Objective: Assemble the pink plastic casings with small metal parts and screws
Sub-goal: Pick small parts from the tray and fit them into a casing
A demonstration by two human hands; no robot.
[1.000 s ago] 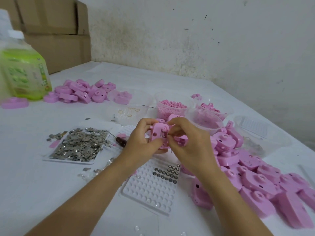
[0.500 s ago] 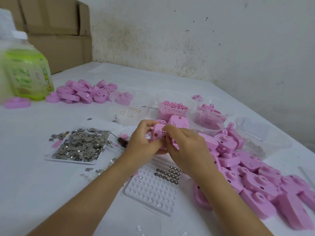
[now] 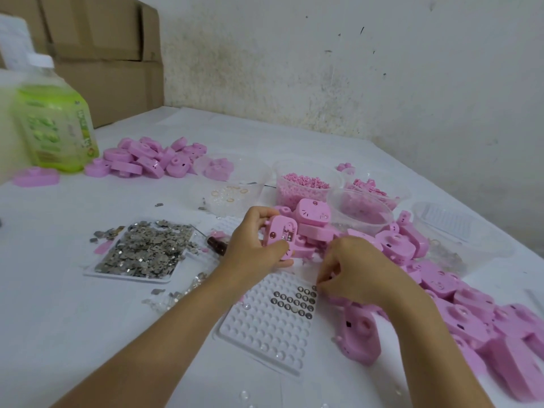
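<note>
Pink plastic casing point(image 3: 275, 231), metal bits point(image 3: 288, 235) already seated inside, gripped by left hand point(image 3: 253, 250) above tabletop point(image 3: 73, 334); right hand point(image 3: 354, 269) with curled fingertips at small round metal discs point(image 3: 294, 300) in white dimpled tray point(image 3: 265, 334), pinch unconfirmed; big heap of loose pink casings point(image 3: 459, 307) suggests most work remains.

A plastic bottle point(image 3: 56, 125) with green contents, a green label and a white cap point(image 3: 39, 61) stands upright at the far left of the table point(image 3: 59, 319), which is covered in white. Behind it, stacked brown cardboard boxes point(image 3: 100, 54) fill the left corner against the wall point(image 3: 353, 69). The wall is white, stained and speckled with dark marks. A small dark brown cylinder point(image 3: 217, 242) lies on its side near the table's middle; what it is cannot be told.
</note>
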